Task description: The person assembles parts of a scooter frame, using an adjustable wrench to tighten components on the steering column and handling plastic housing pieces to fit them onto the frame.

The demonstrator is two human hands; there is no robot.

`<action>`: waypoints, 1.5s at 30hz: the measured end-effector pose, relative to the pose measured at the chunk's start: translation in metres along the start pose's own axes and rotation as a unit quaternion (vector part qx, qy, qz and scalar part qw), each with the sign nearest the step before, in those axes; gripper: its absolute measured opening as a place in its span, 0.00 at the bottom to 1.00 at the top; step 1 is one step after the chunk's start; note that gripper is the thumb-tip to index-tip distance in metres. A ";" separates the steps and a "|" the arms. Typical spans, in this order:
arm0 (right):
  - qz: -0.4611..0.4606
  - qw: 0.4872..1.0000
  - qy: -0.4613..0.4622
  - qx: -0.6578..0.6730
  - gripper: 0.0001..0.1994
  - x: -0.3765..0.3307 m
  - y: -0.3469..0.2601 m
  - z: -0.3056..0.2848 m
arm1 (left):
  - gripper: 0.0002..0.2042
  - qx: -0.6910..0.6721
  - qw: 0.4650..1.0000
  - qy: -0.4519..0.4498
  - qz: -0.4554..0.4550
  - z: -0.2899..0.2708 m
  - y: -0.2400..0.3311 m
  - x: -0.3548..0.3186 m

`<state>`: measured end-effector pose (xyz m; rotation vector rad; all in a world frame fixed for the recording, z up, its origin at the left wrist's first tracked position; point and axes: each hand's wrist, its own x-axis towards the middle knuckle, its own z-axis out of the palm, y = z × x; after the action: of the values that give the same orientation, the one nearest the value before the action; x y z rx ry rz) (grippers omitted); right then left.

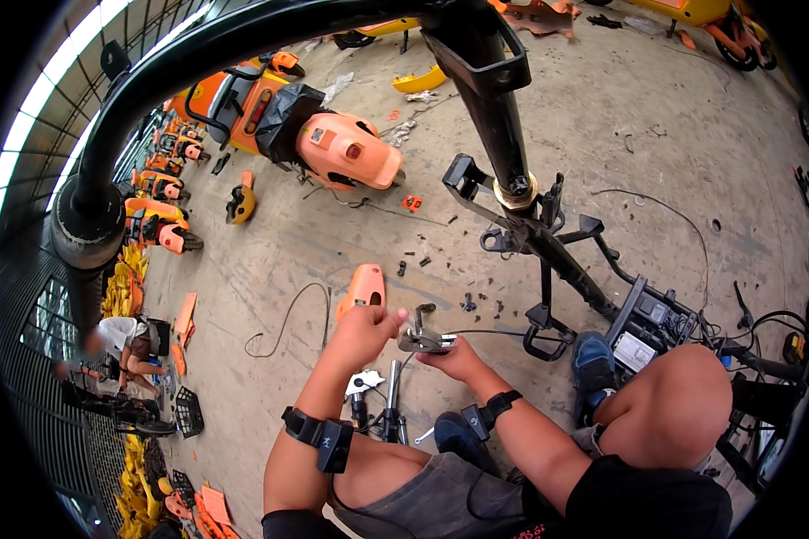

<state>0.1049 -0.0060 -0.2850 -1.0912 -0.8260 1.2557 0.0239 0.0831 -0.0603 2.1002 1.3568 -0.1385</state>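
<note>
- At the far left, a person (121, 346) crouches on the concrete floor (602, 117) among orange scooter covers (162, 211); this person is well apart from the work.
- A small orange cover (363, 287) lies on the floor just beyond the left hand.
- The left hand (366, 331) is raised in front of the body, its fingers curled closed. It seems to pinch a small thing, or the near end of the metal part, but I cannot tell which.
- The metal part (420, 339), a small grey bracket with a hook-like end pointing up, sits between the two hands. Its long axis runs about left to right, so it lies to the right of the left hand.
- The right hand (456, 357) grasps the metal part from below and from the right; this hand is the nearer one and carries it.
- Further right, the black scooter frame (557, 251) lies stripped on the floor, with its steering column (494, 99) rising toward the camera.
</note>
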 end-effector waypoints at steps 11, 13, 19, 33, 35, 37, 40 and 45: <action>0.018 1.000 0.007 0.020 0.14 0.000 -0.002 -0.001 | 0.16 -0.139 0.989 0.001 0.040 0.008 -0.007 0.003; 0.017 0.999 0.015 0.027 0.14 0.002 0.002 -0.004 | 0.16 -0.101 0.993 -0.005 0.064 0.009 -0.001 0.002; 0.002 0.999 0.026 0.030 0.14 0.002 0.001 -0.003 | 0.18 0.028 0.987 -0.015 0.160 0.024 -0.005 0.005; 0.017 1.000 -0.004 0.011 0.11 -0.001 -0.001 -0.002 | 0.15 0.142 0.979 -0.028 0.141 0.036 0.002 0.012; 0.019 1.000 -0.009 0.013 0.10 -0.001 -0.004 -0.001 | 0.14 0.143 0.981 -0.033 0.125 0.033 0.003 0.010; 0.017 1.000 -0.016 0.015 0.10 -0.002 -0.005 0.000 | 0.15 0.137 0.983 -0.037 0.119 0.032 0.002 0.010; 0.017 1.000 -0.019 0.011 0.10 -0.001 -0.006 0.001 | 0.16 0.131 0.985 -0.046 0.107 0.030 0.000 0.011; 0.024 0.999 -0.019 0.012 0.10 -0.001 -0.006 0.000 | 0.16 0.139 0.985 -0.049 0.089 0.029 0.003 0.011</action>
<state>0.1068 -0.0065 -0.2789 -1.0759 -0.8150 1.3266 0.0388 0.0749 -0.0864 2.3994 1.1384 -0.3694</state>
